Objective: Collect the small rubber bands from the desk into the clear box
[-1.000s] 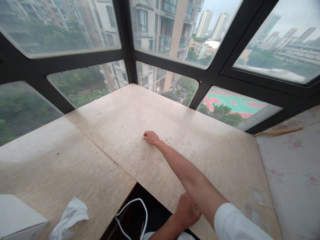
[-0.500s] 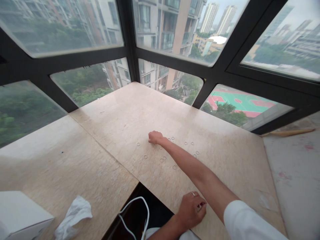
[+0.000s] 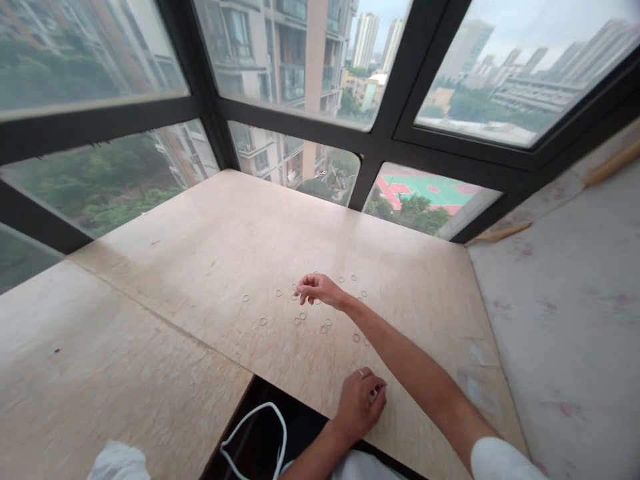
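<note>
Several thin rings, one of them a ring (image 3: 263, 321) at the near left of the group, lie scattered on the beige stone surface (image 3: 200, 267). A reddish ring (image 3: 357, 338) lies nearer to me. My right hand (image 3: 313, 289) is over the rings, fingers bent and thumb and forefinger close together; whatever they pinch is too small to make out. My left hand (image 3: 361, 405) rests at the near edge, its fingers curled round something small that I cannot make out. A band is on one of its fingers.
A white cable (image 3: 284, 433) loops over the dark gap at the near edge. Crumpled white tissue (image 3: 119, 461) lies at the lower left. Dark window frames (image 3: 300, 123) border the far side, and a patterned wall (image 3: 550, 320) stands at the right.
The view has turned to the right, and the white box has left it. My right hand has shifted from the left part of the rings to above them, its fingertips now showing.
</note>
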Tool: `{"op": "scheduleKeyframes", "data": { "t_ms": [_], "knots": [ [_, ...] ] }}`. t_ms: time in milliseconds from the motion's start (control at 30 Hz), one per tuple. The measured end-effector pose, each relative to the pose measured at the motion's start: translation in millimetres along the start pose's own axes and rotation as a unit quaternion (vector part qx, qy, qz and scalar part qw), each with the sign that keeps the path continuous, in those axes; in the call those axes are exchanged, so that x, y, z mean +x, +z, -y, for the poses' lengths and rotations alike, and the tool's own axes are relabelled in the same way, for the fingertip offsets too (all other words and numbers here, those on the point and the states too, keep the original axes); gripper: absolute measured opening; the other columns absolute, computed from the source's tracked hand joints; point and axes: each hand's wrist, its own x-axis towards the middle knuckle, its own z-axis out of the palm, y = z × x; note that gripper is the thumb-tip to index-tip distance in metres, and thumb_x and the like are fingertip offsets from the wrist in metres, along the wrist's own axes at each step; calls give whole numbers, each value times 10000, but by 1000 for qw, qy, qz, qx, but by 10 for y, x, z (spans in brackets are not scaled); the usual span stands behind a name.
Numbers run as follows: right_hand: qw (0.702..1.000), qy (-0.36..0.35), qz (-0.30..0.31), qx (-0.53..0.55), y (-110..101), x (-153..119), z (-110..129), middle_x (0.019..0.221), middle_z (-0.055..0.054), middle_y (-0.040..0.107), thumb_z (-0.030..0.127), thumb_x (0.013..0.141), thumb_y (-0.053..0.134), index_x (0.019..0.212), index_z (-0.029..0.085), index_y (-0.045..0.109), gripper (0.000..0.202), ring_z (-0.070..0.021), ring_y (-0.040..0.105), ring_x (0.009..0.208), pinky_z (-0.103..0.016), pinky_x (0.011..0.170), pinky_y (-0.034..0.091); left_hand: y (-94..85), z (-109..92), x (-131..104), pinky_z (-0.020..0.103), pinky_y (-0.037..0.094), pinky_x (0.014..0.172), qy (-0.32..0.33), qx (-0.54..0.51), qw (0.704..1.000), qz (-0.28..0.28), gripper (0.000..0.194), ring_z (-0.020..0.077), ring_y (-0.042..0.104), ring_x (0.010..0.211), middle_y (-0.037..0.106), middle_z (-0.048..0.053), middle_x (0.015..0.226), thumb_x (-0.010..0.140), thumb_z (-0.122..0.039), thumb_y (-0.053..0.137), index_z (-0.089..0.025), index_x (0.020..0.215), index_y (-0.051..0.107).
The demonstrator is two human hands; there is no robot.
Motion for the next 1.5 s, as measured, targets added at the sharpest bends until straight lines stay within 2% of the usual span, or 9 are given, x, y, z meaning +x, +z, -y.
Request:
{"op": "scheduleKeyframes", "data": {
  "t_ms": [100, 167, 500, 667, 867, 967, 1067, 1267, 1500],
  "knots": [
    [989, -26, -47, 141, -114, -350, 32, 809, -52, 701, 411, 758, 683, 774, 156, 586, 274, -105, 656, 583, -165, 456, 421, -14, -8, 10, 276, 426, 645, -1, -1, 1000, 6, 155, 166, 579, 705, 628, 49, 741, 843, -168, 511, -185, 837, 664],
    [976, -30, -100, 190, -180, -583, 30, 736, -20, 685, 417, 715, 729, 757, 161, 589, 295, -91, 626, 519, -169, 439, 408, -10, -2, 14, 279, 425, 648, 0, 3, 1000, 10, 149, 169, 577, 706, 627, 47, 740, 843, -166, 513, -183, 836, 661],
    [893, 8, -402, 203, -453, -1821, -284, 656, 13, 657, 367, 671, 771, 750, 180, 634, 246, -84, 557, 503, -199, 473, 411, -14, 29, 52, 282, 439, 659, 26, 29, 998, 49, 169, 168, 572, 728, 619, 46, 759, 882, -176, 476, -181, 829, 636],
    [823, 34, -541, 172, -520, -2585, -527, 706, -5, 671, 375, 652, 785, 789, 183, 650, 272, -92, 564, 528, -209, 481, 421, -12, 36, 58, 289, 463, 671, 36, 47, 997, 57, 203, 175, 592, 756, 631, 50, 776, 909, -221, 458, -191, 838, 646],
    [710, 87, -691, 100, -464, -3369, -822, 681, -17, 657, 439, 657, 755, 801, 174, 642, 322, -106, 570, 516, -225, 481, 440, -6, 48, 83, 300, 490, 668, 54, 54, 995, 57, 220, 179, 607, 741, 636, 51, 772, 923, -269, 457, -195, 857, 654],
    [683, 104, -720, 70, -471, -3596, -936, 661, -9, 645, 463, 673, 721, 810, 172, 629, 334, -115, 564, 511, -232, 478, 435, 2, 49, 90, 301, 493, 669, 56, 62, 995, 57, 214, 182, 613, 747, 638, 48, 775, 920, -279, 467, -195, 862, 655],
    [675, 122, -726, 36, -520, -3708, -1029, 668, -11, 645, 460, 686, 694, 815, 170, 633, 324, -126, 570, 519, -233, 478, 428, 7, 34, 87, 300, 494, 676, 54, 72, 994, 56, 209, 181, 615, 752, 640, 46, 782, 918, -278, 472, -192, 863, 654],
    [692, 159, -704, -27, -605, -3776, -1122, 744, -60, 699, 467, 677, 679, 816, 167, 674, 330, -149, 591, 501, -238, 450, 421, 17, 0, 72, 298, 504, 692, 51, 86, 994, 44, 213, 177, 620, 760, 647, 48, 792, 911, -281, 479, -190, 865, 666],
    [717, 142, -681, -30, -553, -3832, -1051, 761, -64, 702, 491, 729, 644, 848, 153, 675, 360, -150, 604, 504, -243, 460, 444, -81, -121, -45, 308, 525, 727, 21, 59, 997, 37, 250, 184, 636, 797, 666, 64, 828, 915, -326, 476, -185, 870, 677]
  ]
}}
